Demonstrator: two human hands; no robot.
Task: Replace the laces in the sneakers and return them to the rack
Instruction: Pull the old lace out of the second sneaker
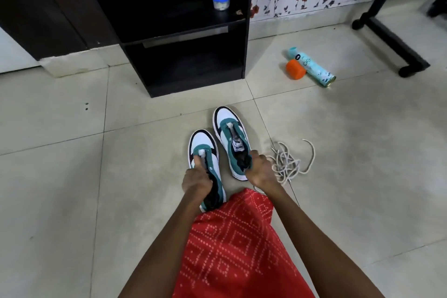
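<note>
Glossy tiles (362,176); dark, smooth rack (183,55); rope-like laces (287,164); patterned red cloth (237,244); shiny can (312,66), upper right.

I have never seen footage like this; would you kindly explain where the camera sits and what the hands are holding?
There is no machine: one camera worn on a person's head looks down at their bare hands. The left hand grips the nearer sneaker by its opening; the right hand grips the farther sneaker. Both look unlaced. A loose pile of laces lies on the tiled floor beside them. Ahead stands the black rack, with a spray can on the floor to its right.
</note>
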